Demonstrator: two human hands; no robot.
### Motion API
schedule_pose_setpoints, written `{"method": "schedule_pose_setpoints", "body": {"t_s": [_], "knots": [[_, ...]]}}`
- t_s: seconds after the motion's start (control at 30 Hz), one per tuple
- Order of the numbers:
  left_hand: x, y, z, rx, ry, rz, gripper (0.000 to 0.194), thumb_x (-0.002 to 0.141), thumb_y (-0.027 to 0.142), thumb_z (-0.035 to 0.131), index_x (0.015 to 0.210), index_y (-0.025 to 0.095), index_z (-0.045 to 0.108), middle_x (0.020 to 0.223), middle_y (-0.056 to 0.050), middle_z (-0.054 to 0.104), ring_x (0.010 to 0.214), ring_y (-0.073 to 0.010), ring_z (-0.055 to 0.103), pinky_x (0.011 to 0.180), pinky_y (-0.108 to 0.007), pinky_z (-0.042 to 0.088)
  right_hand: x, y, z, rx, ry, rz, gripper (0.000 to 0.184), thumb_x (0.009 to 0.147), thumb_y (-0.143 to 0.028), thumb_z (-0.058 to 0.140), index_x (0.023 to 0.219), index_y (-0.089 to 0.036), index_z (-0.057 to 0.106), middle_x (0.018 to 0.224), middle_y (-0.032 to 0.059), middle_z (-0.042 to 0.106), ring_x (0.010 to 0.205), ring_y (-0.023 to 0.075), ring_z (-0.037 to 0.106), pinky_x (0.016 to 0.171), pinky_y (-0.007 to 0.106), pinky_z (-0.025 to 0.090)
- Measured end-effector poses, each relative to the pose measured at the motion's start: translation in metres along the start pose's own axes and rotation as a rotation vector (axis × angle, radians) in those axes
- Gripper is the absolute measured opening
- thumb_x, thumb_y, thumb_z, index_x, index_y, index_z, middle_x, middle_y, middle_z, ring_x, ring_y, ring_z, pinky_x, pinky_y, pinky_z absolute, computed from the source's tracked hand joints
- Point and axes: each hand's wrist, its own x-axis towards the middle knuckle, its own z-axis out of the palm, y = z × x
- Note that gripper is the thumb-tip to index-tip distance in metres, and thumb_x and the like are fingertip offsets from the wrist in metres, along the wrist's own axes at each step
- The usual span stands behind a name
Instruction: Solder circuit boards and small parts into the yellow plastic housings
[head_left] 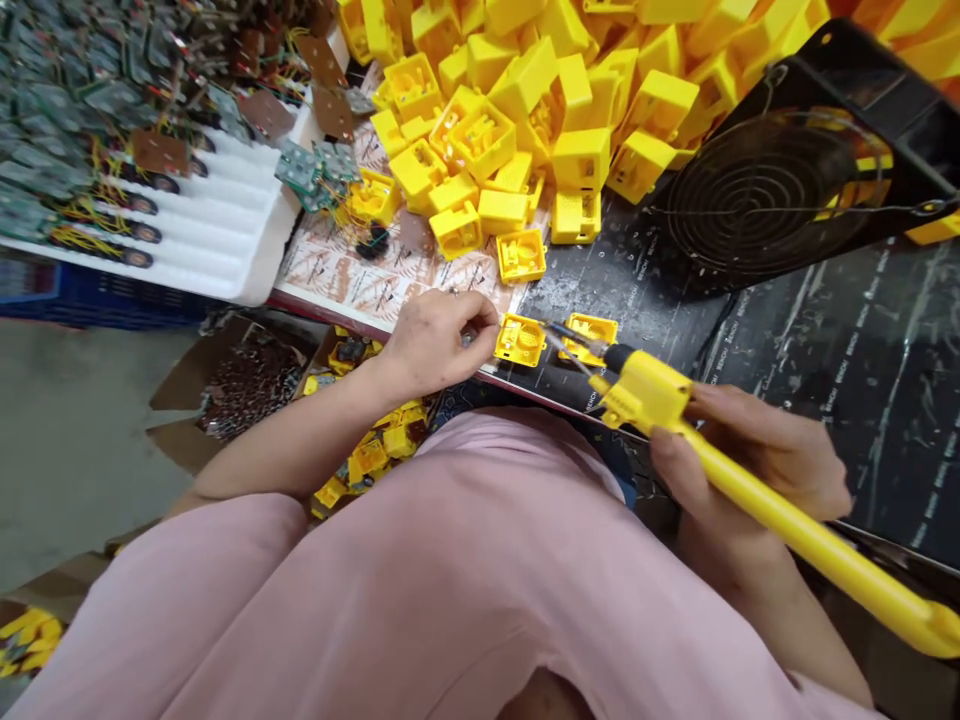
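My right hand (750,450) is wrapped around a yellow soldering iron (795,535) that has a thin feed tube beside its tip. The iron points left, its tip close to the right edge of a small open yellow plastic case (520,340). At that case's left edge, my left hand (442,340) is closed in a pinch, thumb and forefinger against it. A second open yellow case (589,340) lies just to the right, partly behind the iron's tip. Small parts inside both cases are too small to make out.
Many yellow cases (525,90) are heaped at the back. A black fan (772,190) stands at the right. On the left, a white foam tray (232,220) bears wired circuit boards (67,130). Boxes of parts (255,385) sit below the table edge.
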Motion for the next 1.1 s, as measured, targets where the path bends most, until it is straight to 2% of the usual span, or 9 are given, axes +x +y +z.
{"method": "schedule_pose_setpoints", "body": {"t_s": [0.1, 0.2, 0.37, 0.53, 0.67, 0.87, 0.97, 1.03, 1.1], "knots": [[0.000, 0.001, 0.001, 0.033, 0.013, 0.007, 0.024, 0.090, 0.030, 0.052, 0.084, 0.018, 0.073, 0.073, -0.002, 0.076, 0.067, -0.0164, 0.070, 0.068, -0.027, 0.050, 0.003, -0.003, 0.004, -0.027, -0.052, -0.156, 0.036, 0.080, -0.019, 0.087, 0.110, -0.027, 0.069, 0.077, -0.0021, 0.075, 0.062, 0.0179, 0.071, 0.045, 0.028, 0.054], [-0.001, 0.002, 0.001, 0.077, 0.021, 0.026, 0.024, 0.089, 0.029, 0.053, 0.084, 0.018, 0.073, 0.072, -0.003, 0.076, 0.066, -0.0169, 0.070, 0.067, -0.027, 0.051, 0.008, -0.004, 0.009, -0.103, -0.125, -0.198, 0.029, 0.083, -0.016, 0.085, 0.099, -0.028, 0.064, 0.075, -0.0032, 0.073, 0.059, 0.0153, 0.070, 0.041, 0.025, 0.049], [-0.002, 0.001, 0.003, 0.137, 0.006, 0.017, 0.026, 0.090, 0.031, 0.052, 0.085, 0.019, 0.075, 0.072, -0.003, 0.076, 0.067, -0.0180, 0.070, 0.068, -0.028, 0.051, 0.015, -0.007, 0.011, -0.105, -0.167, -0.276, 0.031, 0.080, -0.012, 0.085, 0.095, -0.024, 0.061, 0.076, -0.0028, 0.074, 0.059, 0.0130, 0.069, 0.043, 0.023, 0.049], [-0.002, 0.001, 0.007, 0.165, 0.066, 0.062, 0.025, 0.088, 0.028, 0.052, 0.082, 0.018, 0.074, 0.070, -0.003, 0.076, 0.064, -0.0189, 0.070, 0.064, -0.028, 0.050, 0.020, -0.013, 0.006, -0.129, -0.285, -0.337, 0.030, 0.080, -0.011, 0.086, 0.095, -0.022, 0.062, 0.078, 0.0000, 0.075, 0.063, 0.0127, 0.070, 0.051, 0.022, 0.053], [-0.002, 0.001, 0.009, 0.173, 0.069, 0.083, 0.025, 0.088, 0.028, 0.052, 0.082, 0.018, 0.074, 0.068, -0.002, 0.075, 0.063, -0.0196, 0.070, 0.064, -0.029, 0.050, 0.023, -0.014, 0.000, -0.109, -0.241, -0.291, 0.023, 0.085, -0.009, 0.080, 0.094, -0.021, 0.063, 0.078, 0.0001, 0.072, 0.064, 0.0123, 0.070, 0.058, 0.022, 0.057], [-0.001, 0.002, 0.008, 0.198, 0.040, 0.052, 0.023, 0.087, 0.029, 0.053, 0.083, 0.019, 0.074, 0.068, -0.001, 0.074, 0.063, -0.0187, 0.069, 0.065, -0.029, 0.049, 0.027, -0.012, 0.000, -0.156, -0.218, -0.328, 0.026, 0.085, -0.015, 0.082, 0.087, -0.026, 0.059, 0.070, -0.0051, 0.071, 0.056, 0.0109, 0.067, 0.044, 0.021, 0.048], [-0.001, 0.002, 0.009, 0.214, 0.052, 0.061, 0.022, 0.086, 0.028, 0.053, 0.082, 0.020, 0.073, 0.067, -0.001, 0.074, 0.062, -0.0188, 0.069, 0.064, -0.029, 0.049, 0.027, -0.010, 0.002, -0.184, -0.231, -0.322, 0.025, 0.087, -0.015, 0.080, 0.085, -0.026, 0.058, 0.071, -0.0043, 0.072, 0.055, 0.0112, 0.067, 0.040, 0.021, 0.044], [-0.001, 0.002, 0.010, 0.219, 0.061, 0.078, 0.022, 0.087, 0.027, 0.053, 0.081, 0.020, 0.072, 0.067, -0.001, 0.074, 0.062, -0.0190, 0.069, 0.063, -0.029, 0.049, 0.024, -0.008, 0.004, -0.160, -0.209, -0.302, 0.024, 0.085, -0.011, 0.080, 0.090, -0.026, 0.061, 0.072, -0.0036, 0.073, 0.055, 0.0120, 0.068, 0.039, 0.022, 0.045], [-0.002, 0.001, 0.010, 0.208, 0.076, 0.107, 0.022, 0.088, 0.027, 0.052, 0.081, 0.019, 0.072, 0.066, -0.001, 0.073, 0.060, -0.0193, 0.068, 0.063, -0.030, 0.048, 0.017, -0.005, 0.005, -0.105, -0.166, -0.265, 0.030, 0.083, -0.010, 0.081, 0.105, -0.025, 0.066, 0.077, -0.0027, 0.075, 0.058, 0.0134, 0.070, 0.043, 0.023, 0.051]]}}
